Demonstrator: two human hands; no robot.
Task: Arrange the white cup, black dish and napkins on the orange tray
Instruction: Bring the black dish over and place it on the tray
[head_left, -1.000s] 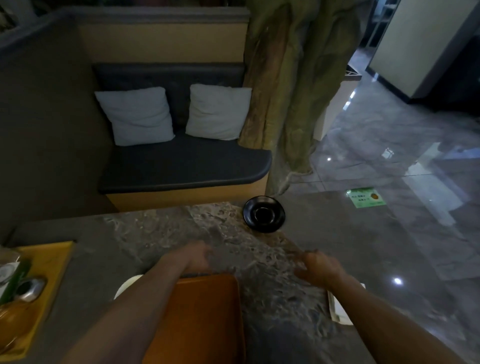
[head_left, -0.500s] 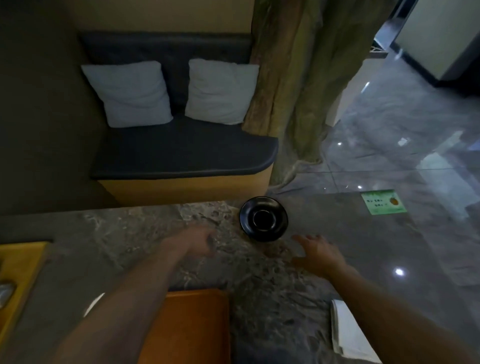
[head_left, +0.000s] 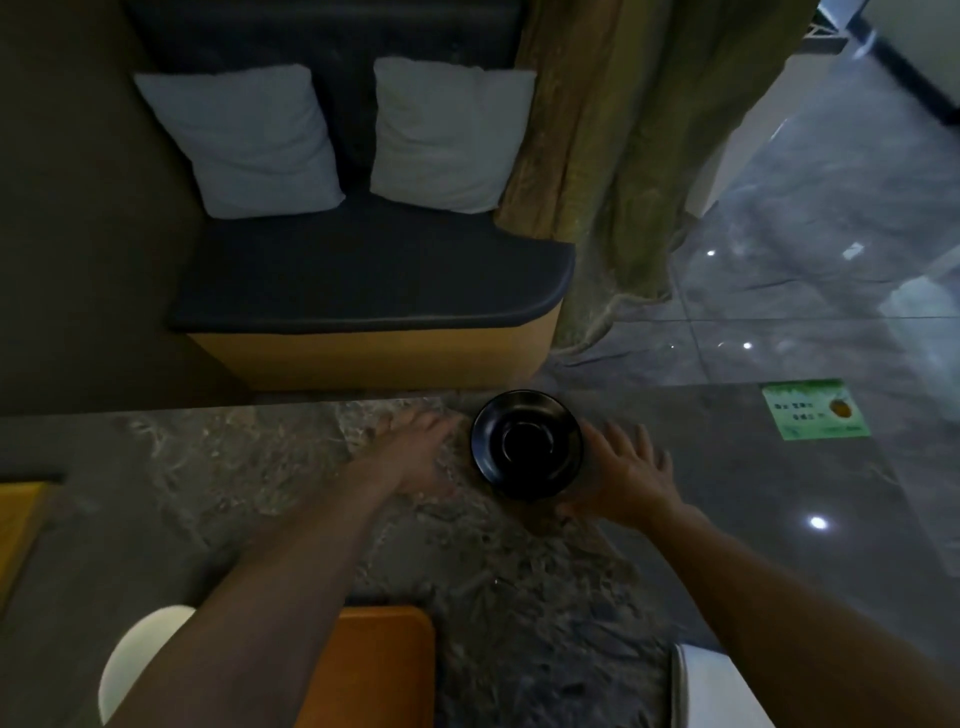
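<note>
A round black dish (head_left: 525, 445) sits near the far edge of the marble table. My left hand (head_left: 415, 451) lies just left of the dish with fingers spread, close to its rim. My right hand (head_left: 623, 475) is open against the dish's right side, fingers apart. The orange tray (head_left: 379, 670) lies at the near edge, partly under my left forearm. Something white and round (head_left: 137, 657), likely the white cup, shows left of the tray, mostly hidden by my arm. White napkins (head_left: 711, 691) lie at the bottom right.
A yellow tray (head_left: 21, 525) sits at the table's left edge. A green sticker (head_left: 813, 409) is on the table at the far right. Beyond the table stands a dark bench (head_left: 363, 280) with two pale cushions, and drapes hang to its right.
Both hands have moved forward from near the orange tray to either side of the black dish. The view has tilted down and closer to the dish.
</note>
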